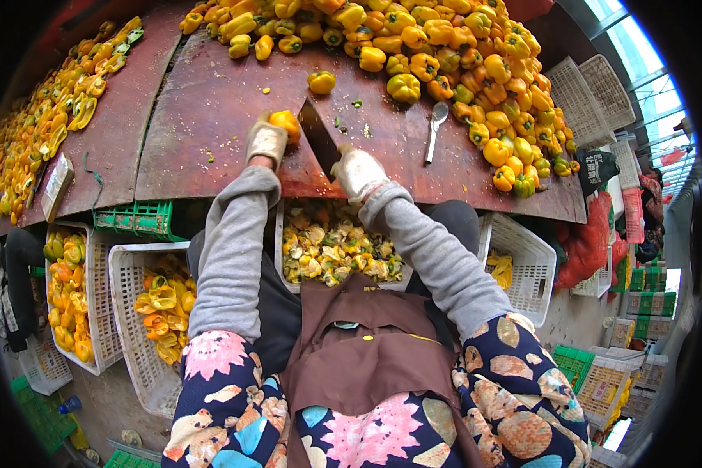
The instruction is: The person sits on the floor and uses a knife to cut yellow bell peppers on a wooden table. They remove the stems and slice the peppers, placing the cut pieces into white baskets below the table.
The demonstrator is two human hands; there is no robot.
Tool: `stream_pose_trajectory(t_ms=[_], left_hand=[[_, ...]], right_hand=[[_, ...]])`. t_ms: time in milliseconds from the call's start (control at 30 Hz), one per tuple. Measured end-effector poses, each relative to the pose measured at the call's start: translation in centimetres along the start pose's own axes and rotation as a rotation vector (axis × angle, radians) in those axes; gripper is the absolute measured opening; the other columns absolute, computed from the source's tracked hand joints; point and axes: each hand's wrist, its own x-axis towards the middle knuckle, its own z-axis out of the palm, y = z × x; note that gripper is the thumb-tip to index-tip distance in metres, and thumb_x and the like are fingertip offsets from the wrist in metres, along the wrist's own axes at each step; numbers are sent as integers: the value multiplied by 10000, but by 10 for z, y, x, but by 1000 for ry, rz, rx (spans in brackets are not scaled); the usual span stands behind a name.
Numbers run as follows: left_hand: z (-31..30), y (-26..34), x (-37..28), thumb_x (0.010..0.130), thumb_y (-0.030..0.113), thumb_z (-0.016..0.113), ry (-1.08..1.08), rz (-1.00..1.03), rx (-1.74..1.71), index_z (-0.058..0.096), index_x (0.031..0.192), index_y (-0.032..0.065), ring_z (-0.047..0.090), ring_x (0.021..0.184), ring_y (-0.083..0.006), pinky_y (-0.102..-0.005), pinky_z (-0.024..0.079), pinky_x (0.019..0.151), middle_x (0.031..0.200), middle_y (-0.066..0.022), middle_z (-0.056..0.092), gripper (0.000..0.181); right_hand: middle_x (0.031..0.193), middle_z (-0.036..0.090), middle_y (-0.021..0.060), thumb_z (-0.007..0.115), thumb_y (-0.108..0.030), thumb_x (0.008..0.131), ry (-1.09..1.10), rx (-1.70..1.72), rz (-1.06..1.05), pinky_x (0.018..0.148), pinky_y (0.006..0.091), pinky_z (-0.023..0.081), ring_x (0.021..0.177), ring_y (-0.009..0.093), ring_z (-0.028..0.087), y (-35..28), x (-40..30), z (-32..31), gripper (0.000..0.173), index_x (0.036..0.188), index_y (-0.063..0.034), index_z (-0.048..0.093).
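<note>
My gloved left hand [267,139] grips a yellow-orange bell pepper [285,126] against the reddish table [210,105]. In my gloved right hand [358,171] is a broad-bladed knife [319,134], its dark blade pointing away from me and slanting left, just right of that pepper and apart from it. A single yellow pepper [322,82] lies beyond the blade. To the right of my right hand rests a metal spoon [436,130]. Below the table edge, between my legs, a white crate [281,257] holds pepper cores and scraps [333,245].
Whole peppers [439,41] are heaped at the back and right. Cut pepper halves [52,111] pile up at far left, near a metal block-like object [57,186]. White crates [143,327] of cut peppers stand at left; another crate [520,269] is at right.
</note>
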Motion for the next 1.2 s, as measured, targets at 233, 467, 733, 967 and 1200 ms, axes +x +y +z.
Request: stream_pose_trajectory(t_ms=[233,467,733,967,1200], left_hand=[[-27,5,-21,802,122,600,16,30,156,586,1137,25,686,814,-309,-419,543,686,912,-207,679,349],[-24,15,-14,784,236,653,-65,23,29,601,1072,27,659,915,-399,-437,519,788,931,-236,673,359],[-37,29,-28,814,212,662,-102,-25,158,588,1210,55,659,973,-371,-411,513,823,1023,-223,676,432],[-33,26,-26,815,220,671,-111,-6,135,602,1176,35,667,956,-353,-401,514,823,1008,-213,683,411],[-25,9,-16,822,266,630,-86,58,52,593,1071,26,646,943,-424,-455,504,780,960,-246,673,348]], right_hand=[[896,684,198,586,-239,902,440,99,131,781,453,526,810,340,670,-52,54,-127,372,1205,-31,531],[1037,681,233,517,-200,883,46,-428,51,880,446,515,1019,379,657,25,132,-71,277,1061,-63,680],[1066,676,228,540,-272,901,320,-8,108,886,445,513,1009,375,657,-40,104,-109,347,1157,-48,603],[1060,680,219,542,-231,906,-74,-315,93,883,444,514,1034,371,653,-40,121,-54,297,1128,-67,651],[1094,673,216,415,-280,964,-86,-361,16,916,429,485,1041,376,640,-41,104,-37,365,1188,-80,624]])
